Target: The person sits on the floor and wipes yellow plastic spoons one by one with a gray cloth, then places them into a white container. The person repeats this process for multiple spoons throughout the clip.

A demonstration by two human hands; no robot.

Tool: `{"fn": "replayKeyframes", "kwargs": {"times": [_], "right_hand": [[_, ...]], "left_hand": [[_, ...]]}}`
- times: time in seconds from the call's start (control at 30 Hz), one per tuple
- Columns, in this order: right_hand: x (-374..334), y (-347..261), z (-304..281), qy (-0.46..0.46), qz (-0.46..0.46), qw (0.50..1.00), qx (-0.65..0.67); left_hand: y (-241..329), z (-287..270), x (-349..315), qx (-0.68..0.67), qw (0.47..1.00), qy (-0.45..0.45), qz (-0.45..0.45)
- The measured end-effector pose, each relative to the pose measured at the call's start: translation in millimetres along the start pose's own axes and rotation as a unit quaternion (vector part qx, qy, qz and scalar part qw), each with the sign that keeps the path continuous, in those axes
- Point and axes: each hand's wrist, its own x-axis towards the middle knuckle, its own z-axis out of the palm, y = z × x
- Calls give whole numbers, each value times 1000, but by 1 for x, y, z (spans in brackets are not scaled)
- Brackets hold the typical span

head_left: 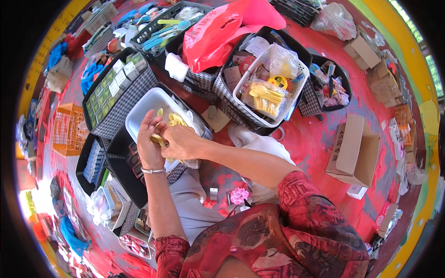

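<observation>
My left hand is turned palm up, its fingers curled around a few yellow plastic spoons. Pressed against them is my right hand, its fingers closed on the same spoons and covering part of them. Both hands are over the near side of a white tub, where more loose yellow spoons lie. A white basket farther right holds a clear-bagged bundle of yellow spoons and a round yellow item.
Black-and-white checked bins surround me; one holds green-and-white small boxes. A red plastic bag covers bins ahead. An open cardboard box stands right, an orange crate left. A pink flower shows near my lap.
</observation>
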Motion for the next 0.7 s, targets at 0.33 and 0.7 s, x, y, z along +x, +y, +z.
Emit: {"fn": "replayKeyframes", "kwargs": {"times": [0.33, 0.7], "right_hand": [[-8, 14, -63, 32, -35, 995, -92], [-98, 165, -274, 58, 173, 883, -434]], "left_hand": [[-5, 3, 12, -97, 992, 7, 77], [-23, 4, 9, 1, 998, -6, -66]]}}
